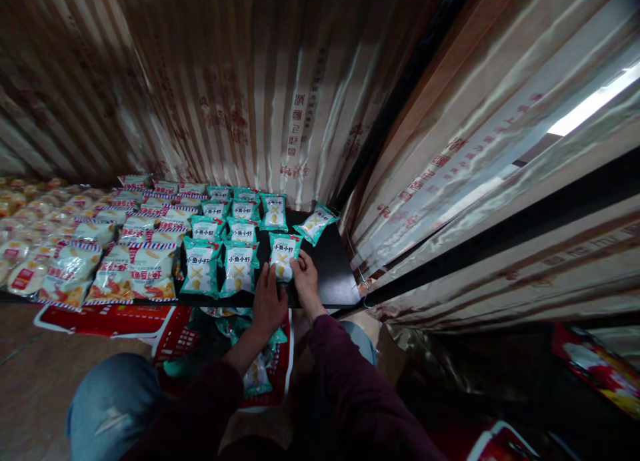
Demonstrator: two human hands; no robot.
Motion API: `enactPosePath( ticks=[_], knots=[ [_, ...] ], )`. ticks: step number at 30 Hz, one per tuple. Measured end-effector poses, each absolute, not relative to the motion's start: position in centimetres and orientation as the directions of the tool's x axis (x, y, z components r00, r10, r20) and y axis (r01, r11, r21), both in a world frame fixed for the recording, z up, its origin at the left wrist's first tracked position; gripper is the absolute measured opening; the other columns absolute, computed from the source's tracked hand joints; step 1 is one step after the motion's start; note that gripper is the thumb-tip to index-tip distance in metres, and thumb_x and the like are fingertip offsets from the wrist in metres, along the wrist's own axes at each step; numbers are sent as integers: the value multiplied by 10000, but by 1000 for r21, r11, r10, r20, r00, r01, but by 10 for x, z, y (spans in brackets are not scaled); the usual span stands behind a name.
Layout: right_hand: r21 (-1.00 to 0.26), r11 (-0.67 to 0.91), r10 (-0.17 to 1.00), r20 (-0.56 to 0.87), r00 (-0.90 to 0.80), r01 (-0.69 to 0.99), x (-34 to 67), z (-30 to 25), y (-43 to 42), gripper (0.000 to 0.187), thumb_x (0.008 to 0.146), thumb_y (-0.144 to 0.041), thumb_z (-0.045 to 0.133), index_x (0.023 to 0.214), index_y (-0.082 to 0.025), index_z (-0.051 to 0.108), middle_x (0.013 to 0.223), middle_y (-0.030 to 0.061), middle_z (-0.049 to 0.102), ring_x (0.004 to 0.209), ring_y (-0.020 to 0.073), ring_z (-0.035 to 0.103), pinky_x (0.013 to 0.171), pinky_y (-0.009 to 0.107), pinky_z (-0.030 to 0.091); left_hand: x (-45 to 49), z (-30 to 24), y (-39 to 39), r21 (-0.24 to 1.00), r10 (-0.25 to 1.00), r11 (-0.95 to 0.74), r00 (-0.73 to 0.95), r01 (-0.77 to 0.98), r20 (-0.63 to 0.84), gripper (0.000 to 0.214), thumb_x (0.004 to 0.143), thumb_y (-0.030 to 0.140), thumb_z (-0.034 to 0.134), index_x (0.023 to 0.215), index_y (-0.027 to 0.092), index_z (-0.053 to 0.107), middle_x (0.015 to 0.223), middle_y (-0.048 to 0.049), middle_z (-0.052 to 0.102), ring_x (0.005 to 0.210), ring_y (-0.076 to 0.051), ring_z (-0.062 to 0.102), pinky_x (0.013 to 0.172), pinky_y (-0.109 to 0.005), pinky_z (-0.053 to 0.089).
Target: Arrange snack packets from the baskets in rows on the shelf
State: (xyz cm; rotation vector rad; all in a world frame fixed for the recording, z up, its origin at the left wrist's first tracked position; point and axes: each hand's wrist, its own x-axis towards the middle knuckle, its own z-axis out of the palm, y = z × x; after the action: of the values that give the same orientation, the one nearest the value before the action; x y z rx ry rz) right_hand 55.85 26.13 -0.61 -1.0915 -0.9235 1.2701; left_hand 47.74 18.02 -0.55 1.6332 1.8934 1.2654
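Note:
A teal-and-white snack bag [284,253] lies face up on the black shelf [334,277], toward its right end. My left hand [270,302] touches the lower left edge of that bag with its fingertips. At its lower right side, my right hand [306,281] has thumb and fingers on the edge, so the bag sits between both hands. Another teal bag [317,222] lies tilted behind it, near the shelf's right corner. To the left, several matching bags [239,267] stand in two columns, with a further bag [273,211] at the back.
Striped shrimp-snack bags [153,271] and small wrapped packs [30,271] fill the shelf's left side. Below its front edge is a red basket [285,371] with more teal bags. Patterned curtains [280,114] hang behind and right, with a black post [395,107] at the corner.

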Motion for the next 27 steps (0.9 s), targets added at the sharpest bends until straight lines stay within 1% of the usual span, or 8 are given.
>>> enactPosePath(
  ticks=[8, 15, 22, 27],
  knots=[
    [-977, -2, 996, -20, 85, -211, 550, -10, 291, 472, 693, -330, 637, 1132, -176, 563, 883, 30, 712, 696, 142, 648, 663, 269, 515, 480, -2, 202, 774, 918, -30, -289, 632, 271, 580, 759, 115, 472, 1333, 131, 392, 1472, -171, 295, 1377, -297, 253, 1109, -471, 263],
    [-983, 28, 993, 7, 114, -179, 539, -13, 318, 420, 686, -326, 631, 1075, -173, 594, 867, 28, 707, 744, 151, 649, 698, 279, 514, 479, 3, 225, 764, 916, 4, -310, 645, 256, 569, 759, 108, 458, 1324, 93, 393, 1476, -203, 272, 1387, -321, 214, 1104, -511, 252],
    [-987, 33, 995, 17, 103, -160, 531, -16, 336, 388, 691, -315, 626, 1059, -191, 606, 877, 14, 703, 770, 154, 649, 744, 295, 519, 475, 3, 242, 771, 903, 13, -338, 637, 264, 554, 738, 107, 472, 1291, 116, 438, 1456, -163, 331, 1384, -325, 220, 1109, -513, 247],
    [-993, 59, 994, 48, 102, -101, 527, -18, 348, 353, 711, -332, 609, 1039, -202, 619, 850, 8, 694, 751, 156, 643, 733, 297, 518, 473, 4, 252, 744, 904, 36, -339, 668, 260, 533, 753, 114, 454, 1284, 68, 451, 1450, -201, 329, 1373, -336, 243, 1109, -497, 250]
  ],
)
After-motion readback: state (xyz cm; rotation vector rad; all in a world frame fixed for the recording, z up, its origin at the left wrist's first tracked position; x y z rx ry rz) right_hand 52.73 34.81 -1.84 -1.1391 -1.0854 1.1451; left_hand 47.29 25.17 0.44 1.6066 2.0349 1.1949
